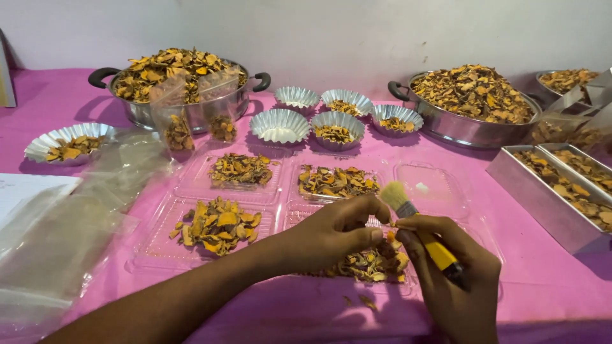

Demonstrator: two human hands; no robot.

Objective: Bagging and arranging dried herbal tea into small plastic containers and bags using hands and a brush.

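Note:
My left hand [335, 232] pinches a small dried orange-yellow slice [390, 224] just above a pile of such slices [373, 262] in a clear plastic tray. My right hand [456, 280] grips a brush with a yellow handle [438, 251]; its pale bristles [394, 194] point up and to the left, right next to the pinched slice. Both hands hover over the near middle of the pink-covered table [548, 286].
Clear plastic trays [220, 223] [336, 181] hold more slices; one tray [433, 185] is bare. Two steel pots [182, 83] [472, 99] are heaped with slices. Fluted foil cups [279, 125], metal loaf tins [558, 191], clear bags [57, 236] and filled pouches [178, 130] surround them.

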